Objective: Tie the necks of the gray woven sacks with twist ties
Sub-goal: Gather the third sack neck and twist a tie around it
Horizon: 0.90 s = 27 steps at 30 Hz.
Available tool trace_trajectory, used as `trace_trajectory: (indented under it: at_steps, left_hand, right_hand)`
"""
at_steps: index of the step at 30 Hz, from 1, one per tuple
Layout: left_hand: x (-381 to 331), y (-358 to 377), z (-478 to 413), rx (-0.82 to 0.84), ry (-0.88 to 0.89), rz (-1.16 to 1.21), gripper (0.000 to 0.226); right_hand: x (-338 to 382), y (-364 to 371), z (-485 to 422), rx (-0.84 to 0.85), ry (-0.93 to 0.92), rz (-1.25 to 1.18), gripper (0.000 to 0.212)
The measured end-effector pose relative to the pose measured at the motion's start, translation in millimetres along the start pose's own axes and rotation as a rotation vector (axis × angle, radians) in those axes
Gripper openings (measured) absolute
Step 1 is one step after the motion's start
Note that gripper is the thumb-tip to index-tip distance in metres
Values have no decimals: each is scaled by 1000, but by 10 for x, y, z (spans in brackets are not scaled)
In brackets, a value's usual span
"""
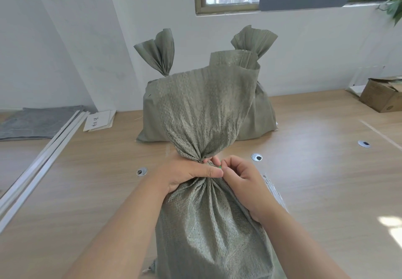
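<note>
Standing upright on the wooden table point(315, 170), the nearest gray woven sack point(206, 224) occupies the centre of the view, its mouth fanned open above a gathered neck point(202, 159).

Left hand point(187, 174): wrapped round the neck from the left, thumb laid across the front of the pleats, fingers passing behind; it grips the gathered fabric closed.

Right hand point(243, 183): just beside the neck on its right, fingers curled, fingertips meeting the left thumb tip. Between them shows a small green speck, apparently the twist tie point(220, 167), pinched against the neck; too little of it is visible to tell how far it goes round.

The two hands touch at the neck, with the sack's filled body directly below them and between the forearms.

Behind, against the white wall, stand two more sacks: a left rear sack point(152, 113) and a right rear sack point(261, 109), each with its neck cinched.

A pale flat bundle point(274, 191) lies on the table just right of the near sack. A cardboard box point(382, 96) sits at far right, and sheets of paper point(100, 120) lie at left.
</note>
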<state>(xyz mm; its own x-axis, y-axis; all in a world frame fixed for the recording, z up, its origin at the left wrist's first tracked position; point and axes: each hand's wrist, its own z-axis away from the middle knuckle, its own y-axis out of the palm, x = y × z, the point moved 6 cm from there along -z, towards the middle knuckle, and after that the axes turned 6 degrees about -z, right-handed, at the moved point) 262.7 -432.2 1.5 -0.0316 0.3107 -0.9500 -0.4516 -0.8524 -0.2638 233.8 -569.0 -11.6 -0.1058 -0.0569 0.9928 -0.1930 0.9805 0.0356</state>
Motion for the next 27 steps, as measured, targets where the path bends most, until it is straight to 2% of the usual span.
trace_trajectory:
  at_steps: [9,13,15,17,21,24,27]
  left_hand:
    - [-52,-24,7,-104,19,-83,21]
    - [-118,10,35,-140,20,-76,8]
    - [-119,8,34,-153,-2,-82,14]
    - [-119,8,31,-141,-15,-109,24]
    - [-141,10,53,-145,-14,-120,5]
    - [-130,-4,62,-168,-7,-134,6]
    - [-124,-17,78,-168,-8,-121,12]
  right_hand:
    - [-31,5,-2,38,27,5,26]
    - [18,3,19,33,34,34,34]
    - [27,-26,32,18,33,48,30]
    - [1,-76,19,-17,14,81,16]
    - [-14,-150,24,-103,17,116,28]
    - [-10,-225,33,-174,24,122,19]
    - [38,-211,34,-116,0,150,16]
